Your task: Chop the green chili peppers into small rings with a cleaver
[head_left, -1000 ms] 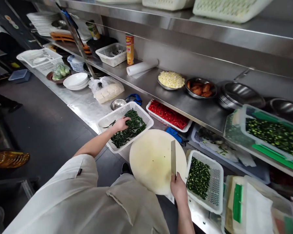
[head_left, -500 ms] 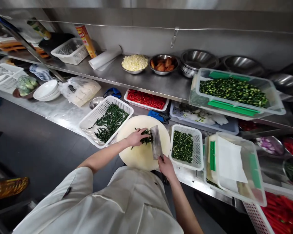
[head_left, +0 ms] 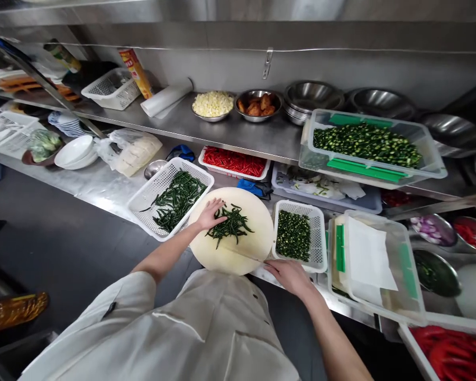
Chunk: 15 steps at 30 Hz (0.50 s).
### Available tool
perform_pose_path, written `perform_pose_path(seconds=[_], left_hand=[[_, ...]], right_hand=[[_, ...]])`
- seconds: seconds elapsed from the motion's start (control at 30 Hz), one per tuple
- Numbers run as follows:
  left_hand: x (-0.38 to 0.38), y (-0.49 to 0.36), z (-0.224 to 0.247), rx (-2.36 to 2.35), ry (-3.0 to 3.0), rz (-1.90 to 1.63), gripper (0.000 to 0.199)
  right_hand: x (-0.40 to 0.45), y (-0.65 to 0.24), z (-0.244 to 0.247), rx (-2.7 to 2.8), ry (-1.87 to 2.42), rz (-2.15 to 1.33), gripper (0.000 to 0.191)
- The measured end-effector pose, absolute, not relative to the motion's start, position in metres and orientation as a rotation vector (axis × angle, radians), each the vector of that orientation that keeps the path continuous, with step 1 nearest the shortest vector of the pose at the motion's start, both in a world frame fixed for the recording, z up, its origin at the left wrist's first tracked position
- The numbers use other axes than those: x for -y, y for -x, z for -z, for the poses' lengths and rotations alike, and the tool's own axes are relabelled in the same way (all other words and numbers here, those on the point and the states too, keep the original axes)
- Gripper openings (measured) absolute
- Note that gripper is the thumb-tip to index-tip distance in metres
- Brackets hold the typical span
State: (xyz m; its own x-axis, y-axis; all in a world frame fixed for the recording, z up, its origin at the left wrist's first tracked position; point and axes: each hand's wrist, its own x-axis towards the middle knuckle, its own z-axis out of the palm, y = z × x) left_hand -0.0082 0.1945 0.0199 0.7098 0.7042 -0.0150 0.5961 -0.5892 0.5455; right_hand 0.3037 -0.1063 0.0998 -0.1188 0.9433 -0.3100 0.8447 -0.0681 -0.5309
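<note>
A loose pile of long green peppers [head_left: 232,225] lies on the round cutting board [head_left: 210,259]. My left hand [head_left: 211,214] touches the pile's left side, its fingers spread. At the board's lower right edge, my right hand [head_left: 287,272] holds the cleaver [head_left: 244,256], which is seen edge-on as a thin line over the board. Left of the board stands a white basket [head_left: 143,202] of whole green peppers [head_left: 178,198]. On the right, another white basket [head_left: 318,233] holds chopped green pieces [head_left: 293,235].
Behind the board, a shelf [head_left: 158,124] carries bowls and a clear tub of chopped greens [head_left: 367,145]. A tray of red peppers [head_left: 234,162] sits beneath it. Right of the small basket is a lidded clear container [head_left: 404,264]; a plastic bag [head_left: 135,153] lies farther left.
My left hand has moved left with its fingers more spread, and the peppers are more spread out. My right hand has moved right, turning the cleaver from broad side to edge-on.
</note>
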Motion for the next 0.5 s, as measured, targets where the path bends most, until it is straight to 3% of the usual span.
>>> perform_pose_path(seconds=[0.13, 0.27, 0.5], left_hand=[[-0.201, -0.023, -0.016, -0.788, -2.408, -0.194, 0.073], [-0.197, -0.007, -0.014, -0.58, -2.406, -0.307, 0.052], [-0.181, 0.041, -0.02, -0.767, -2.361, -0.468, 0.047]], right_hand=[[0.043, -0.271, -0.112, 2.482, 1.751, -1.004, 0.027], [-0.007, -0.259, -0.113, 2.401, 1.749, -1.115, 0.022], [-0.001, -0.283, -0.11, 2.248, 1.982, -1.006, 0.033]])
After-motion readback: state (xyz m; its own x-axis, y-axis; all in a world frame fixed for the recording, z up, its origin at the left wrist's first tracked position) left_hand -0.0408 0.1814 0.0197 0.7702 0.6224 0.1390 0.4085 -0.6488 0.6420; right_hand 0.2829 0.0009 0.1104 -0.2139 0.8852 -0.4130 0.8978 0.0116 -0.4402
